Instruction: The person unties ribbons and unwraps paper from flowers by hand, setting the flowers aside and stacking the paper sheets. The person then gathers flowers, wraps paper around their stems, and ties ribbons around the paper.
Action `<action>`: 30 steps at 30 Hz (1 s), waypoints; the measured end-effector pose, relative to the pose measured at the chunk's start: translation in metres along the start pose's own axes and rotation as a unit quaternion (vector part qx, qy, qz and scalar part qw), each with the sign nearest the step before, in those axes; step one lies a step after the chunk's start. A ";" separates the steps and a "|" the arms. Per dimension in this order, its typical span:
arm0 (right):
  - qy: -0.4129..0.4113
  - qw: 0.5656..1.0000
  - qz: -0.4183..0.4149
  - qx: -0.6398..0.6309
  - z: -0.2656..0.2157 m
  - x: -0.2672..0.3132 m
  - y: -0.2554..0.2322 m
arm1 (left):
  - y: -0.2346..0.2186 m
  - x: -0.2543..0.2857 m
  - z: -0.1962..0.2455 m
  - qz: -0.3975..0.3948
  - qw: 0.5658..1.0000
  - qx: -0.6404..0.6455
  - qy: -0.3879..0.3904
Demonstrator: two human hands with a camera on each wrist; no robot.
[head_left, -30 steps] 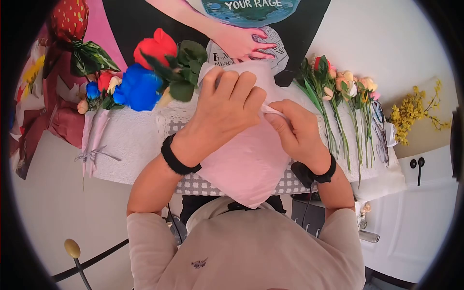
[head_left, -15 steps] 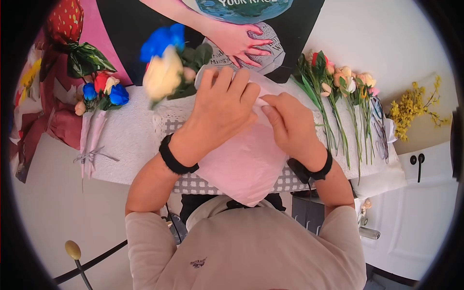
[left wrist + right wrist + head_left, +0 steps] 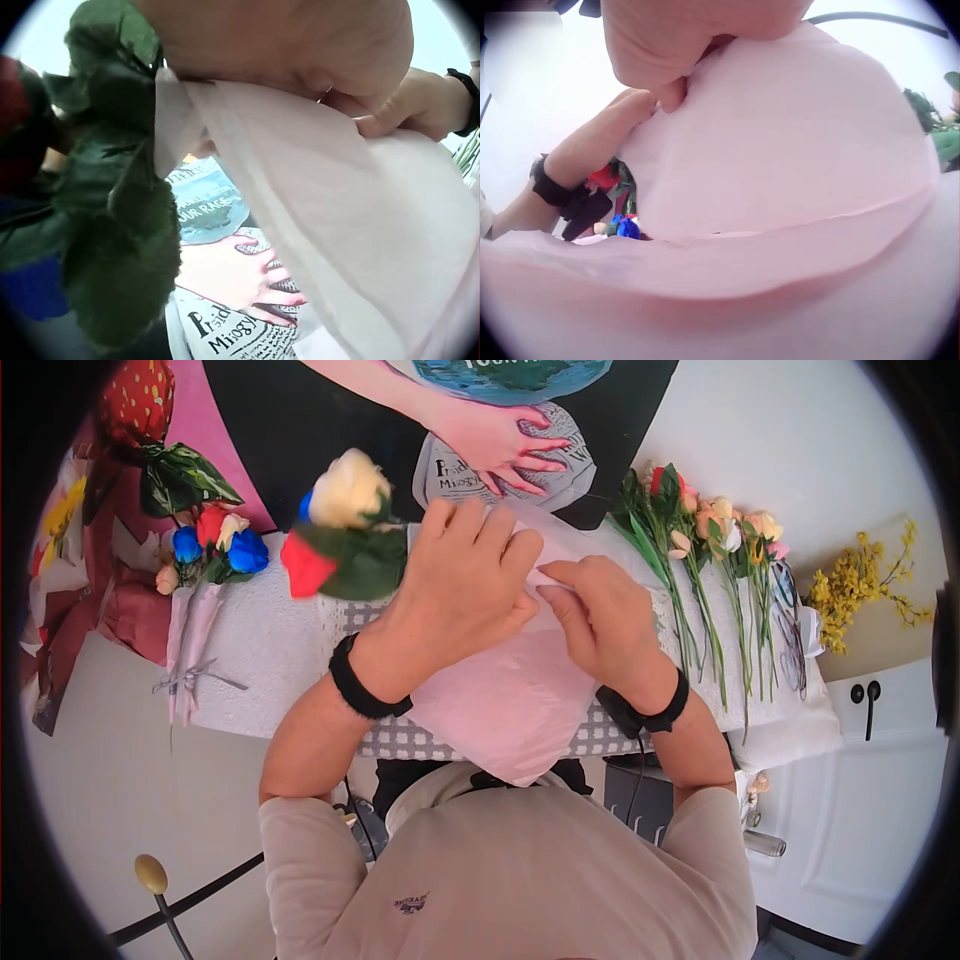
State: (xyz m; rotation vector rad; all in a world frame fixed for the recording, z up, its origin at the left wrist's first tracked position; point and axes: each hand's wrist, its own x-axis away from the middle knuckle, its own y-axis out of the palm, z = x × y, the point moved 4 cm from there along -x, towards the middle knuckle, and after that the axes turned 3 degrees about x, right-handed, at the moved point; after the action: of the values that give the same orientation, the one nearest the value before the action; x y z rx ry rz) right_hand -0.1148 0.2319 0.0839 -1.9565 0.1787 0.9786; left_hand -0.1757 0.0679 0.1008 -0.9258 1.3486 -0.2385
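Observation:
A bunch of large artificial roses, with a cream rose (image 3: 350,490), a red rose (image 3: 307,563) and a bit of blue, sticks out left of my left hand (image 3: 458,595). Curled fingers of that hand grip the bouquet's paper-wrapped lower part; the stems are hidden inside. Pale pink wrapping paper (image 3: 505,705) spreads below both hands toward my lap. Between thumb and forefinger, my right hand (image 3: 605,610) pinches a fold of this paper close beside the left hand. Green leaves (image 3: 120,262) stand out from the paper's edge in the left wrist view.
Two finished-looking small bouquets (image 3: 215,550) in pink paper lie at the table's left. Several long-stemmed flowers (image 3: 715,540) lie in a row on the right, with yellow blossoms (image 3: 865,590) beyond. A painted board (image 3: 390,460) stands at the back. Checked cloth (image 3: 385,742) covers the front edge.
The bouquet has turned about its length: red and blue roses showed first, then cream and blue, now cream on top and red below. Both hands stay nearly in place.

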 end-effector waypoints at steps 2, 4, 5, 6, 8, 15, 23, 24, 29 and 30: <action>0.047 0.998 -0.008 -0.029 0.005 0.003 -0.002 | 0.003 -0.001 0.000 0.013 1.000 -0.020 0.012; 0.212 0.957 -0.080 -0.179 0.017 0.005 0.000 | 0.004 -0.001 0.001 0.026 0.999 -0.041 0.020; 0.211 0.958 -0.082 -0.179 0.014 0.003 -0.002 | 0.004 -0.001 0.000 0.033 0.999 -0.035 0.018; 0.218 0.955 -0.094 -0.180 0.011 0.001 -0.003 | 0.003 0.000 -0.001 0.040 0.999 -0.030 0.016; 0.221 0.952 -0.107 -0.184 0.010 -0.001 0.002 | 0.003 0.002 -0.004 0.021 0.999 -0.036 0.005; -0.022 0.995 -0.005 0.102 -0.009 -0.005 -0.001 | 0.007 0.010 -0.005 -0.058 0.998 -0.006 -0.038; 0.052 0.998 -0.040 -0.015 0.007 0.003 -0.003 | 0.004 0.000 0.001 0.018 1.000 -0.006 0.002; 0.128 0.984 -0.077 -0.098 0.014 0.003 -0.002 | 0.004 0.000 0.001 0.032 0.999 -0.023 0.010; 0.189 0.960 -0.124 -0.165 0.010 0.000 0.004 | 0.005 0.004 -0.002 0.032 0.999 -0.023 0.000; 0.094 0.990 -0.070 -0.082 0.003 -0.005 0.002 | 0.006 0.005 -0.004 0.026 0.999 -0.024 -0.001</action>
State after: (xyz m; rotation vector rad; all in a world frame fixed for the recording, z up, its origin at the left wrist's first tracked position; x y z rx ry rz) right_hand -0.1209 0.2322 0.0849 -2.1802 0.0680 0.7369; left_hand -0.1796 0.0666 0.0932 -0.9294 1.3793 -0.1669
